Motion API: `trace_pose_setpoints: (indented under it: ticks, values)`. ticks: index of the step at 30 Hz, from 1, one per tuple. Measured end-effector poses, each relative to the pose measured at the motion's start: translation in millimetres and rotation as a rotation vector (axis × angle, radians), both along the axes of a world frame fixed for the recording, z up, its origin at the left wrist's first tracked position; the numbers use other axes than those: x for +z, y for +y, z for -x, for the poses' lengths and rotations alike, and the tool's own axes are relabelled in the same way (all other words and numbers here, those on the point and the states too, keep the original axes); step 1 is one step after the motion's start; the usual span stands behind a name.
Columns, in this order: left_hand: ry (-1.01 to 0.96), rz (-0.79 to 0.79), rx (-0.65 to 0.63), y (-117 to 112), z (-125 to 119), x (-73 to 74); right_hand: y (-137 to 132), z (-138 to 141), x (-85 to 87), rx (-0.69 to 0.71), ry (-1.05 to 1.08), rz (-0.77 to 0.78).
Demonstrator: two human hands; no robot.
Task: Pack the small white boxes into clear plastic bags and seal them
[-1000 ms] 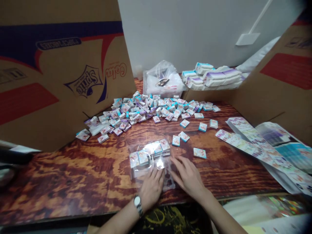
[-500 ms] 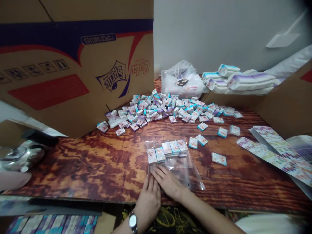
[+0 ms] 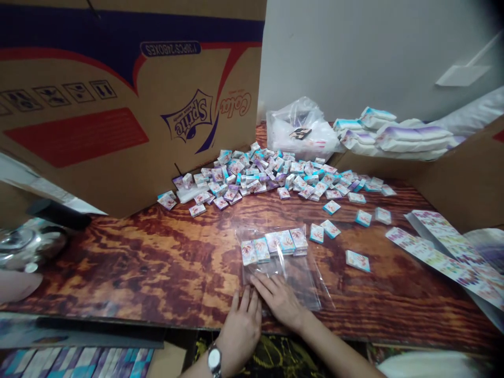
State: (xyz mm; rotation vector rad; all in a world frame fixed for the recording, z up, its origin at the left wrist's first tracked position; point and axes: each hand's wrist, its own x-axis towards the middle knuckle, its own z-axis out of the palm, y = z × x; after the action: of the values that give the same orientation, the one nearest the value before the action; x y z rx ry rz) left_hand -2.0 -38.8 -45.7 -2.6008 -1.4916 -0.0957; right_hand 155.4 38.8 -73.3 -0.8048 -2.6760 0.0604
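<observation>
Looking down over a wood-grain table (image 3: 118,268), with a large cardboard carton flap (image 3: 98,121) bearing an upside-down Sprite logo on the left and a second cardboard panel (image 3: 452,173) on the right. Against the far wall, a crumpled plastic bag (image 3: 299,131) and stacks of white-and-purple packs (image 3: 397,139). Across the middle of the table, a broad heap of small white-and-teal packets (image 3: 252,178), thinning toward the front into scattered loose packets (image 3: 357,261). Off to the right, overlapping printed strips (image 3: 444,252); at far left, a shiny metal object (image 3: 31,244), too partly hidden to identify.

Near the front edge, roughly mid-table, a clear plastic bag (image 3: 305,283) lying flat, with a neat row of small packets (image 3: 273,245) apparently inside it. Left hand (image 3: 241,331) open and palm down, holding nothing, fingertips at the bag's lower edge, contact unclear; a wristwatch (image 3: 214,359) on that wrist. Right hand (image 3: 280,302) also open and flat, fingers together on the film just below the row, gripping nothing.

Flat fingers and light, even pressure looking like sound handling here: less risk of creasing the slippery film or knocking the row out of line than with a pinch.
</observation>
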Motion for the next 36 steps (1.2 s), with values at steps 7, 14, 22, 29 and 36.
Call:
trace_pose_setpoints:
  ticks: [7, 14, 22, 29, 36]
  values:
    - [0.028, 0.026, -0.059, 2, 2, -3.4, 14, 21, 3.8, -0.049, 0.047, 0.136]
    - [0.016, 0.086, -0.088, 3, 5, -6.9, 35, 43, 21.9, -0.184, -0.029, 0.250]
    - [-0.023, 0.039, -0.103, 4, 6, -11.8, 43, 52, 31.1, -0.226, -0.076, 0.242]
    - [-0.399, -0.127, 0.103, 14, 6, 31.2, 33, 24, 27.5, -0.147, 0.086, -0.132]
    - [-0.530, -0.047, 0.436, 45, -1, 35.7, 45, 20, 22.7, -0.158, 0.153, -0.213]
